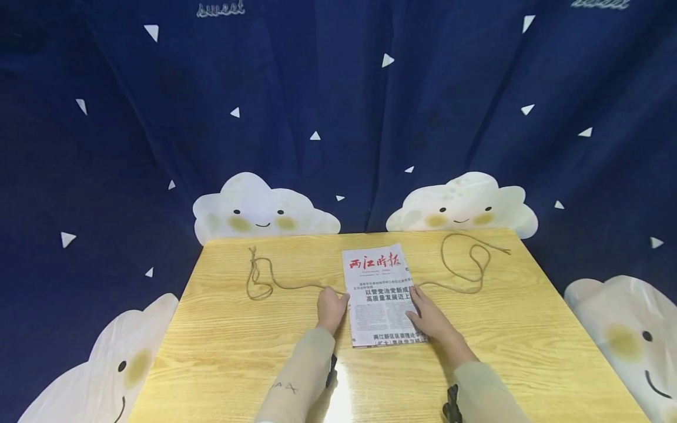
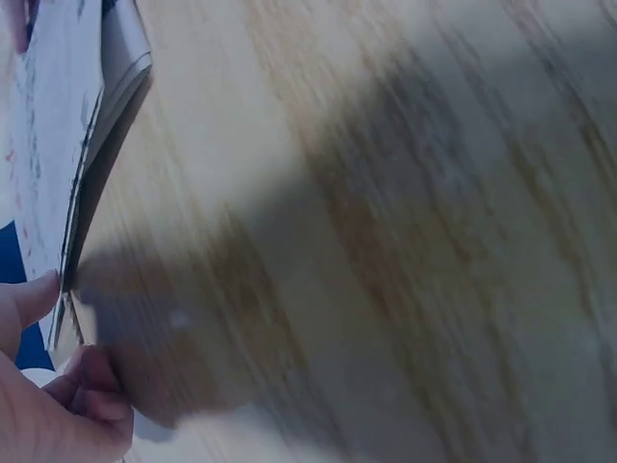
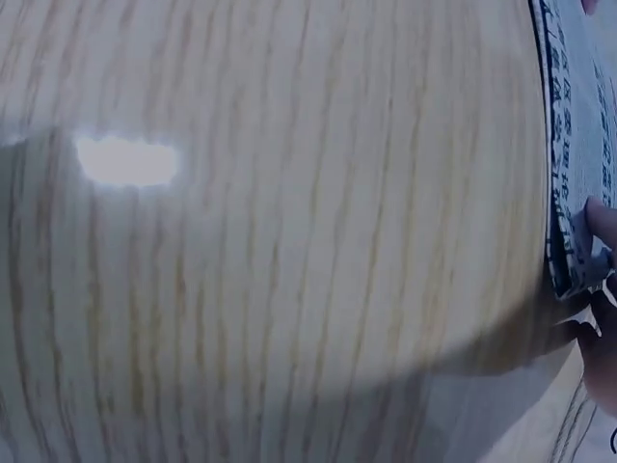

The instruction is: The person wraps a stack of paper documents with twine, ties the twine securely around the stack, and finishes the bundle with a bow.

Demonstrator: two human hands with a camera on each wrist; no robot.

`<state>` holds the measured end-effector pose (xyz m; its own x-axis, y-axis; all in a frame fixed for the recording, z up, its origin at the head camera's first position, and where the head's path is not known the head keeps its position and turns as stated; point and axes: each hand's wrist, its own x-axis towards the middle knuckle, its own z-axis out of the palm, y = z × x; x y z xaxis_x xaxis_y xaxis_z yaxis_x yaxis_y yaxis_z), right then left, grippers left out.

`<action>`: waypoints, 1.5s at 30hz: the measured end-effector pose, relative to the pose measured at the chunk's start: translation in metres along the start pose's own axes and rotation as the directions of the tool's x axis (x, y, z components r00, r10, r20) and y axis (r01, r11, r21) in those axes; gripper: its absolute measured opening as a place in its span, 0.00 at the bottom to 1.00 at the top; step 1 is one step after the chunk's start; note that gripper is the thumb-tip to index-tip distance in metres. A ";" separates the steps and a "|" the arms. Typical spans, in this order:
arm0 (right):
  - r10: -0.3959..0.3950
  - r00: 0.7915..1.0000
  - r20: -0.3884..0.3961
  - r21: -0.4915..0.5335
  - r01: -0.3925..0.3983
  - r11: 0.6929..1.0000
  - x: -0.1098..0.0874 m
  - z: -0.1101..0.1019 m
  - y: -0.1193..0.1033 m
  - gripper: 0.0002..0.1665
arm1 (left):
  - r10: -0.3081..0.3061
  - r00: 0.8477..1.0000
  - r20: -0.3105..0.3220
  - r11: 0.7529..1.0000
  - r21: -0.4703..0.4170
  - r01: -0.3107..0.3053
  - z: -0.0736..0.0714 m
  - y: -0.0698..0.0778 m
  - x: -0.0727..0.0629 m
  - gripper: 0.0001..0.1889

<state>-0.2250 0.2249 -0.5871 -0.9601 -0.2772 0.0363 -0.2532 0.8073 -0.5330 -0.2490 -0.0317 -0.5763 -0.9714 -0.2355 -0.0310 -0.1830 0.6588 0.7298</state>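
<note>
A folded newspaper with a red masthead lies near the middle of the wooden table. My left hand grips its left edge, the thumb against the paper and the other fingers curled in the left wrist view. On the right side, my right hand holds the newspaper's edge, with the thumb over the top. A thin brown rope comes out beside my left hand, and more of it emerges by the right fingers. The newspaper hides the stretch between.
The light wooden table ends at the back against a dark blue curtain printed with clouds and triangles. The rope's left end is knotted and looped; its right end curves near the back right.
</note>
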 end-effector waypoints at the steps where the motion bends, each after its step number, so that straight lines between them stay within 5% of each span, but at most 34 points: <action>1: 0.000 1.000 0.009 -0.006 0.000 1.000 0.000 0.001 0.000 0.39 | -0.005 1.000 -0.005 1.000 0.022 0.005 0.000 0.000 0.000 0.16; 11: -0.001 1.000 -0.005 -0.067 0.001 0.998 0.003 0.008 -0.014 0.39 | -0.006 0.998 -0.069 0.995 0.095 0.013 -0.009 -0.006 0.004 0.17; 16: 0.014 1.000 -0.016 -0.088 -0.015 0.996 0.004 0.017 -0.027 0.39 | -0.057 0.993 -0.107 0.990 0.123 0.070 -0.020 -0.012 0.008 0.20; 23: -0.002 0.999 -0.035 -0.125 -0.003 0.992 0.003 0.027 -0.039 0.39 | -0.255 0.947 -0.194 0.962 0.048 0.268 -0.035 -0.025 0.017 0.31; 26: -0.007 0.999 -0.052 -0.130 0.000 0.992 0.002 0.029 -0.041 0.39 | -0.275 0.936 -0.219 0.955 0.050 0.293 -0.038 -0.029 0.021 0.32; 35: -0.011 0.998 -0.069 -0.141 0.001 0.990 -0.002 0.032 -0.047 0.38 | -0.240 0.944 -0.228 0.956 0.112 0.270 -0.044 -0.035 0.022 0.16; 45: 0.028 0.998 -0.053 -0.134 -0.035 0.990 -0.001 0.031 -0.046 0.39 | -0.195 0.973 -0.122 0.970 0.125 0.210 -0.053 -0.032 0.028 0.07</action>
<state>-0.2088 0.1713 -0.5890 -0.9719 -0.2260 0.0661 -0.2327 0.8790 -0.4162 -0.2621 -0.0968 -0.5645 -0.8912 -0.4446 -0.0895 -0.4005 0.6787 0.6156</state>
